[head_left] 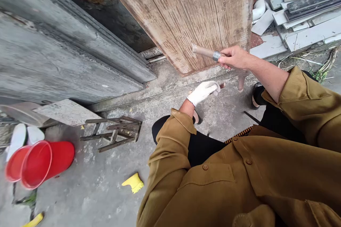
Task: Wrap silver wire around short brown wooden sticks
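Note:
My right hand (236, 57), bare, grips a brown wooden stick (204, 51) that points to the left. Silver wire (216, 55) is wound in a coil around the stick beside my fingers. From the coil a thin strand runs down to my left hand (204, 91), which wears a white glove. The gloved fingers are curled around a short brown stick (223, 85), of which only one end shows. Both hands are in front of a worn wooden panel (186, 17) with plank grooves, apart from each other.
A small wooden stool (117, 133) lies tipped on the concrete at the left. Red buckets (60, 158) and a yellow piece (134, 183) are on the ground nearby. Tiles and boards (311, 14) are stacked at the upper right. A grey wall (66, 60) stands at the left.

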A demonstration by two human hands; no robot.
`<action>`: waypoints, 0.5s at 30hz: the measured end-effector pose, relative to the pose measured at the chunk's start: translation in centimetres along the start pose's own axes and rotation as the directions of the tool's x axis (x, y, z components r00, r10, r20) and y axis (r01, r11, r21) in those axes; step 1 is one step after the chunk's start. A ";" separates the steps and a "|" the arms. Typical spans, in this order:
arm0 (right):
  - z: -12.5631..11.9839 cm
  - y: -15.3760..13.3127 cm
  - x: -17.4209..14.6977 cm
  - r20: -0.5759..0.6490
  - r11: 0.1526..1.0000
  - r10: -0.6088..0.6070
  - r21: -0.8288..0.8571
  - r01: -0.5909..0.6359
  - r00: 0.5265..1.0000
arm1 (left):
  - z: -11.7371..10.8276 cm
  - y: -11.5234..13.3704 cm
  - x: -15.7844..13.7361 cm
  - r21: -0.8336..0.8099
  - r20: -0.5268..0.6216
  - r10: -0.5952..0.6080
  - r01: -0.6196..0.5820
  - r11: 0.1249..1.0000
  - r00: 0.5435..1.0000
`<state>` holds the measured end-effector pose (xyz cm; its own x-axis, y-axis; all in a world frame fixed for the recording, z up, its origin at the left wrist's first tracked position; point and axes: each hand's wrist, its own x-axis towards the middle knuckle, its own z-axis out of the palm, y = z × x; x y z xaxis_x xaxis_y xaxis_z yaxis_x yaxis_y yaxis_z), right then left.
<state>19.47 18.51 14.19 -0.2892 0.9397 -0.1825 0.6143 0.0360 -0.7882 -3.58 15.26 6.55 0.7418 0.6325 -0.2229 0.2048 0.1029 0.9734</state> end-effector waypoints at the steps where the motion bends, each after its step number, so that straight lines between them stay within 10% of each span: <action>1: 0.2 0.4 0.3 -0.049 0.995 0.009 -0.096 -0.013 0.999 | 0.0 0.1 0.0 0.014 0.009 -0.004 0.004 1.000 1.000; 5: 0.5 1.9 1.1 -0.002 0.837 0.121 -0.537 -0.103 0.993 | -0.2 0.5 -0.3 0.021 0.004 -0.032 0.032 0.999 0.999; 8: 0.7 2.4 0.8 0.284 0.779 0.303 -0.624 -0.065 0.910 | -0.2 0.9 -0.6 0.051 -0.018 -0.113 0.114 0.992 0.993; 12: 0.4 2.1 -0.5 0.768 0.925 0.322 -0.381 -0.010 0.553 | -0.2 1.3 -0.8 0.052 0.014 -0.183 0.182 0.982 0.983; 15: -0.1 1.3 -1.1 0.812 0.999 0.038 -0.027 -0.028 0.583 | -0.2 1.2 -0.7 0.041 0.014 -0.167 0.166 0.985 0.986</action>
<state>20.64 17.60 13.41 -0.7413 0.2727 -0.6133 0.6415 0.0189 -0.7669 -4.00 15.03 7.85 0.7062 0.5956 -0.3829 0.3513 0.1748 0.9198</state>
